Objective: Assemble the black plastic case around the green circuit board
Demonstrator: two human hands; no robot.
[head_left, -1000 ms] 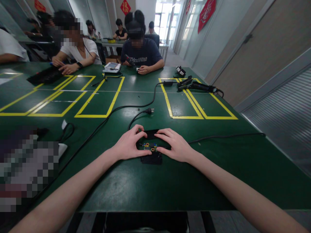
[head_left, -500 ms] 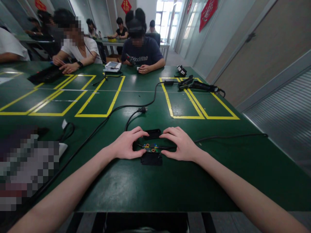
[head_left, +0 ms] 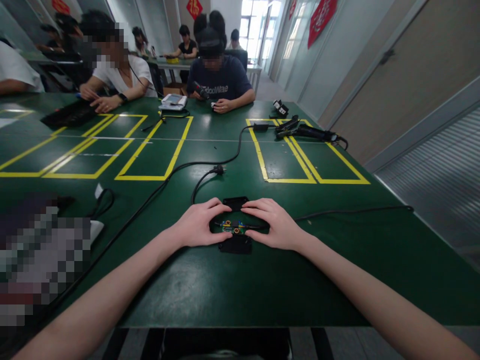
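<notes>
A small green circuit board with copper-coloured coils lies in front of me, with a black cable running to each side. One black plastic case half is beyond it and another black case half is on the near side. My left hand curves around the board's left end, fingertips at the far case half and thumb at the near one. My right hand mirrors it on the right, its fingertips also at the far half and its thumb beside the board. Fingers partly hide where they touch.
A black power plug and its cord lie beyond my hands. A long black cable crosses the green table. Black tools rest on the yellow tape outlines. Co-workers sit opposite, one at a black tray-like part.
The far case half has tipped from showing its hollow side to a flatter pose. My right fingertips have shifted left along it. The near half and board moved slightly right.
</notes>
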